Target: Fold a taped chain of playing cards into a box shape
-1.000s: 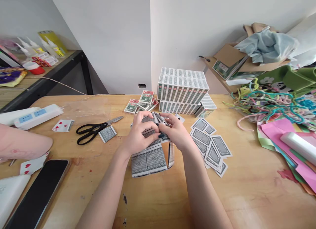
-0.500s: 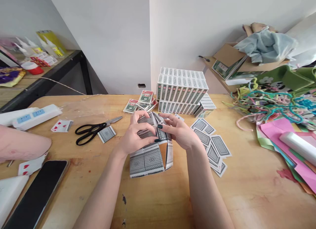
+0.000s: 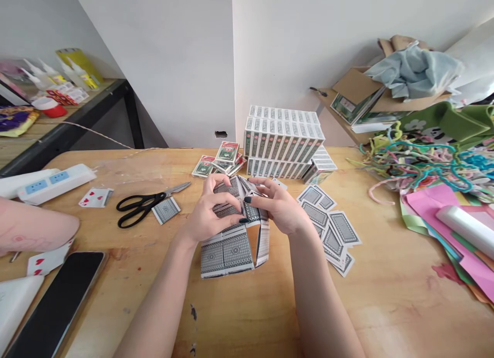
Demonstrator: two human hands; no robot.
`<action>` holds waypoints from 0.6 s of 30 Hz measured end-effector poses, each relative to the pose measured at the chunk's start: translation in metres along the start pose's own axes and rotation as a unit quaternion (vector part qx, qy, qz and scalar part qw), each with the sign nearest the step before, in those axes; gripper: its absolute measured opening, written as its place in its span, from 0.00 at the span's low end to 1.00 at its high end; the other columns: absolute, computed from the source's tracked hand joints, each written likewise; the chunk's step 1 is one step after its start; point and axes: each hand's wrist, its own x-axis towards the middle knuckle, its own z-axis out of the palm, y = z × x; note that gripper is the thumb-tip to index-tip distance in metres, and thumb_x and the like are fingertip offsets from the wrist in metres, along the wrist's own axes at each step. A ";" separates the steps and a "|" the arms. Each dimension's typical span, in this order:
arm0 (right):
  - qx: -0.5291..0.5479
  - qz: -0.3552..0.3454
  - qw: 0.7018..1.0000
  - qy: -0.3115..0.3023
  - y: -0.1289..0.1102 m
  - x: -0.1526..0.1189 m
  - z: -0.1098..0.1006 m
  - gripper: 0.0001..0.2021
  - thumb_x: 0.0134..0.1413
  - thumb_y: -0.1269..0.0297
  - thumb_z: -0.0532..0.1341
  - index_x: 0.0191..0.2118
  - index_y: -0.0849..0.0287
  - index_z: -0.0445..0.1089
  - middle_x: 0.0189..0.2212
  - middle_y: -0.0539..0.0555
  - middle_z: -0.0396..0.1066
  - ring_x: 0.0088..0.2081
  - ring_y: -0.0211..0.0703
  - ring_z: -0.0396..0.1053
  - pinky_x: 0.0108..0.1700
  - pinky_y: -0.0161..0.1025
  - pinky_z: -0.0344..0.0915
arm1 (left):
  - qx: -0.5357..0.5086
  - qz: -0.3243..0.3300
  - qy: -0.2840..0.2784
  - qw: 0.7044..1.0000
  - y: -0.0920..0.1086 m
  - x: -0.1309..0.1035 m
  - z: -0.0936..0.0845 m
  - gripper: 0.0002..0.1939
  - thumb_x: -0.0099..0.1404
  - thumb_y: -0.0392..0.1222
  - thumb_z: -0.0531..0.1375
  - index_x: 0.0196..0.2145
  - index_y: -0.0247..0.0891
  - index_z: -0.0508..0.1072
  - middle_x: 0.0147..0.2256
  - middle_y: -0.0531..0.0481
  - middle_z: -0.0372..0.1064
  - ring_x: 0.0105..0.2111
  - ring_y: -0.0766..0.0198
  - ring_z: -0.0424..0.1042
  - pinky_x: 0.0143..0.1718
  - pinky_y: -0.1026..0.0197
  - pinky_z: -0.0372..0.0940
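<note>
A box-like structure of folded playing cards (image 3: 237, 250), with grey patterned backs outward, rests on the wooden table between my hands. My left hand (image 3: 216, 206) is closed on its upper left part, thumb and fingers curled over the cards. Across from it, my right hand (image 3: 280, 206) pinches the upper right part, thumb pressed on a card panel. A gap at the right side shows the table's colour through it. The far side of the structure is hidden by my fingers. To the right lie loose cards (image 3: 332, 234), backs up.
Black-handled scissors (image 3: 142, 206) and a folded card (image 3: 166, 210) lie to the left, near a phone (image 3: 57, 306) and a power strip (image 3: 57, 183). Card decks (image 3: 283, 137) are stacked behind. Coloured paper (image 3: 447, 219) and tangled yarn (image 3: 424, 162) lie at the right.
Both hands keep nearly the same hold on the card structure. The whole view has shifted very slightly; nothing else has visibly moved.
</note>
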 end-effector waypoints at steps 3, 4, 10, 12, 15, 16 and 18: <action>-0.008 -0.011 1.000 0.009 0.000 0.000 0.003 0.23 0.40 0.69 0.64 0.47 0.56 0.65 0.38 0.51 0.68 0.26 0.32 0.63 0.29 0.33 0.62 | -0.005 -0.002 0.003 1.000 0.000 0.000 0.000 0.09 0.55 0.47 0.66 0.26 0.40 0.73 0.43 0.48 0.51 0.52 0.56 0.56 0.59 0.52 0.51; -0.012 -0.014 1.000 0.013 0.000 -0.001 0.004 0.23 0.40 0.69 0.64 0.47 0.56 0.65 0.38 0.51 0.68 0.25 0.31 0.63 0.28 0.33 0.62 | -0.008 -0.003 0.004 1.000 0.000 0.000 0.000 0.10 0.55 0.47 0.66 0.26 0.40 0.73 0.43 0.48 0.51 0.52 0.56 0.56 0.59 0.52 0.51; -0.023 -0.022 0.999 0.026 0.000 -0.002 0.007 0.23 0.39 0.68 0.63 0.47 0.58 0.64 0.37 0.51 0.67 0.23 0.29 0.61 0.26 0.33 0.60 | -0.008 -0.016 -0.004 1.000 0.001 0.000 0.001 0.11 0.56 0.49 0.65 0.27 0.39 0.71 0.43 0.48 0.50 0.51 0.57 0.56 0.58 0.52 0.52; -0.025 -0.023 0.999 0.028 0.000 -0.002 0.007 0.23 0.40 0.68 0.63 0.47 0.58 0.64 0.37 0.50 0.67 0.22 0.29 0.60 0.25 0.32 0.59 | -0.005 -0.019 -0.012 1.000 0.003 0.000 0.000 0.14 0.54 0.52 0.66 0.27 0.39 0.70 0.43 0.48 0.49 0.52 0.56 0.55 0.59 0.52 0.51; -0.028 -0.027 0.999 0.034 0.000 -0.002 0.006 0.22 0.40 0.68 0.63 0.46 0.58 0.65 0.37 0.50 0.67 0.21 0.28 0.58 0.24 0.33 0.58 | 0.007 -0.022 -0.031 0.999 0.004 -0.001 0.000 0.19 0.49 0.56 0.68 0.29 0.40 0.70 0.44 0.48 0.49 0.54 0.54 0.53 0.60 0.50 0.49; -0.028 -0.029 0.999 0.035 0.000 -0.002 0.006 0.22 0.41 0.68 0.63 0.46 0.58 0.65 0.38 0.50 0.67 0.21 0.27 0.58 0.24 0.33 0.58 | 0.011 -0.022 -0.035 0.999 0.005 -0.001 0.000 0.20 0.48 0.56 0.68 0.30 0.40 0.69 0.44 0.48 0.49 0.54 0.54 0.53 0.60 0.50 0.49; -0.029 -0.031 0.998 0.036 0.001 -0.002 0.006 0.22 0.41 0.68 0.63 0.46 0.57 0.65 0.37 0.50 0.66 0.20 0.27 0.57 0.24 0.33 0.58 | 0.015 -0.025 -0.039 0.999 0.005 -0.001 0.000 0.19 0.50 0.55 0.68 0.31 0.40 0.69 0.44 0.48 0.48 0.54 0.54 0.53 0.60 0.50 0.49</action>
